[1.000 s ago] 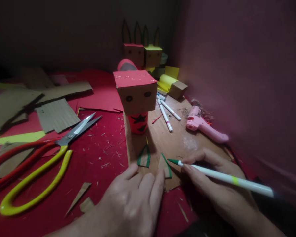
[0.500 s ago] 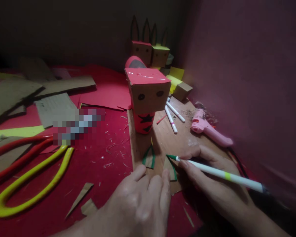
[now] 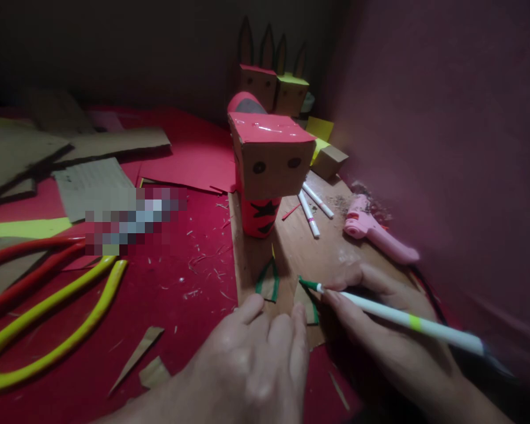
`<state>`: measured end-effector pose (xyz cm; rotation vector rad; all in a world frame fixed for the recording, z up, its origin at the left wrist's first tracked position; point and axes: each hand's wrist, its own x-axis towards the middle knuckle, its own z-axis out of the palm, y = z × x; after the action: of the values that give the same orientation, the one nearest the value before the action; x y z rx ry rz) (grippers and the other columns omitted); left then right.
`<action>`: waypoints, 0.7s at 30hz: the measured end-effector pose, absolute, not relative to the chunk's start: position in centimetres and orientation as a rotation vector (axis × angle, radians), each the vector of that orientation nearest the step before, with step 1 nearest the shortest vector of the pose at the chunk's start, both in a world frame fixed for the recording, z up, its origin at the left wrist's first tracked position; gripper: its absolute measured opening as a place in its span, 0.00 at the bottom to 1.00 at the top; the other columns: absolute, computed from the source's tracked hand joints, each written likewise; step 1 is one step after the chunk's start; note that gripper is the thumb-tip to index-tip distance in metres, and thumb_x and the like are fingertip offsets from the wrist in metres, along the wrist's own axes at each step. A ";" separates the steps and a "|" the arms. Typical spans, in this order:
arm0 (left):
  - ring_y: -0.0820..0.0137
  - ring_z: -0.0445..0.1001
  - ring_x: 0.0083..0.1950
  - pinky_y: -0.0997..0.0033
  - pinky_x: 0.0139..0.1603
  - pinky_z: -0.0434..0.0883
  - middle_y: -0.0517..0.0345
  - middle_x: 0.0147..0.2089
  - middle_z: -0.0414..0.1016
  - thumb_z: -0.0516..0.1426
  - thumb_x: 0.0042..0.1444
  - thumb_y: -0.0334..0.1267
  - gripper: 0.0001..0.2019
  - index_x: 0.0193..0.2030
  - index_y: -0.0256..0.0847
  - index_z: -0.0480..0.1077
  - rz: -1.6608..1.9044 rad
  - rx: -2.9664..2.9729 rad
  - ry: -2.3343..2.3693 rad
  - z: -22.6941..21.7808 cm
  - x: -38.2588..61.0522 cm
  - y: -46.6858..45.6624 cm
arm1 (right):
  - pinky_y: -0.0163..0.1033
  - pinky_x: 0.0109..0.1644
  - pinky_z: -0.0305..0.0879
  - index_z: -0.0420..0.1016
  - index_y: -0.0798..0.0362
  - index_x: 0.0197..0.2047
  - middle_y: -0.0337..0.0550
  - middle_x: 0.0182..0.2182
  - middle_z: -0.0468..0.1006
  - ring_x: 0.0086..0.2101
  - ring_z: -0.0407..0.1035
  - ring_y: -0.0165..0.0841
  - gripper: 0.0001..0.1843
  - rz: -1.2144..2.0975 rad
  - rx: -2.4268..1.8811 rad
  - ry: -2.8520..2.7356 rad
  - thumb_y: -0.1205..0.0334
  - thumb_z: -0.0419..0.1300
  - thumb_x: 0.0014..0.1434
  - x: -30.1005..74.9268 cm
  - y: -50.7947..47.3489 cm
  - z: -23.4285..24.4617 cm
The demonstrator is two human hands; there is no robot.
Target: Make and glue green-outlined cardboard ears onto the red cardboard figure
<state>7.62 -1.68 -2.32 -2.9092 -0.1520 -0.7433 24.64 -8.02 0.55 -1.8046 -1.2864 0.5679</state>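
My right hand [image 3: 380,312] grips a white marker [image 3: 388,313] with a lime band. Its green tip rests at the upper point of a small cardboard piece [image 3: 304,303], whose right edge carries a green line. My left hand [image 3: 256,347] is closed, fingers bent down, and presses on the lower left of that piece; its fingertips are partly hidden. A second cardboard piece [image 3: 268,282], pointed and outlined in green, lies just beyond my left fingers. Behind it stands a red cup figure [image 3: 258,218] with a cardboard box head [image 3: 276,168] bearing two dark eyes.
On the wooden board [image 3: 287,253] lie white markers [image 3: 308,215] and a pink glue gun [image 3: 371,229]. Large scissors [image 3: 62,330] with red and yellow handles lie left, near cardboard sheets [image 3: 22,159]. Two eared box figures [image 3: 258,82] stand behind. A wall [image 3: 446,147] rises right.
The view has shifted slightly, bringing the box-headed figure a little nearer. Both hands keep nearly the same place, and the marker tip stays at the piece's upper point.
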 end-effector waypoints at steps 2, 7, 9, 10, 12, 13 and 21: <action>0.70 0.65 0.22 0.62 0.30 0.73 0.55 0.24 0.67 0.42 0.55 0.21 0.19 0.50 0.18 0.66 -0.751 -2.910 -0.156 -2.4 7.6 -1.6 | 0.33 0.24 0.64 0.72 0.50 0.24 0.37 0.17 0.74 0.21 0.69 0.30 0.07 0.563 -1.808 -1.285 0.61 0.61 0.53 24.7 -8.0 0.5; 0.69 0.67 0.23 0.61 0.31 0.73 0.53 0.25 0.69 0.42 0.56 0.21 0.19 0.50 0.18 0.66 -0.747 -2.920 -0.132 -2.3 7.7 -1.4 | 0.32 0.21 0.62 0.74 0.51 0.26 0.39 0.19 0.75 0.22 0.70 0.31 0.07 0.593 -1.825 -1.205 0.58 0.62 0.53 24.7 -8.1 0.3; 0.69 0.67 0.23 0.61 0.30 0.73 0.54 0.25 0.68 0.42 0.56 0.20 0.19 0.51 0.17 0.65 -0.744 -2.942 -0.136 -2.3 7.7 -1.5 | 0.32 0.21 0.62 0.74 0.51 0.27 0.40 0.20 0.76 0.23 0.70 0.32 0.07 0.622 -1.834 -1.205 0.58 0.62 0.53 24.6 -8.1 0.3; 0.69 0.67 0.22 0.61 0.30 0.73 0.54 0.24 0.68 0.42 0.56 0.20 0.19 0.50 0.17 0.66 -0.759 -2.945 -0.148 -2.3 7.7 -1.5 | 0.33 0.22 0.63 0.74 0.51 0.27 0.40 0.20 0.76 0.23 0.70 0.32 0.07 0.629 -1.838 -1.205 0.58 0.62 0.54 24.6 -8.1 0.3; 0.69 0.66 0.22 0.61 0.30 0.72 0.54 0.24 0.68 0.41 0.56 0.20 0.19 0.49 0.17 0.66 -0.787 -2.932 -0.164 -2.3 7.7 -1.5 | 0.33 0.24 0.64 0.73 0.51 0.28 0.39 0.21 0.76 0.23 0.71 0.32 0.07 0.637 -1.839 -1.228 0.58 0.61 0.54 24.5 -8.1 0.4; 0.69 0.66 0.22 0.61 0.30 0.72 0.53 0.24 0.68 0.41 0.56 0.20 0.19 0.49 0.18 0.67 -0.787 -2.926 -0.157 -2.3 7.7 -1.5 | 0.33 0.24 0.64 0.73 0.51 0.28 0.39 0.21 0.76 0.22 0.70 0.31 0.06 0.638 -1.836 -1.247 0.59 0.61 0.55 24.5 -8.1 0.5; 0.68 0.69 0.23 0.62 0.29 0.72 0.53 0.24 0.69 0.42 0.57 0.20 0.18 0.47 0.20 0.68 -0.747 -2.919 -0.155 -1.9 7.6 -1.6 | 0.32 0.24 0.63 0.73 0.50 0.27 0.37 0.20 0.76 0.22 0.69 0.30 0.07 0.630 -1.839 -1.271 0.59 0.61 0.55 24.6 -8.2 0.7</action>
<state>7.62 -1.64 -1.89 -2.9190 -0.1550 -0.7473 24.63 -8.21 0.68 -1.8394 -1.2708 0.6298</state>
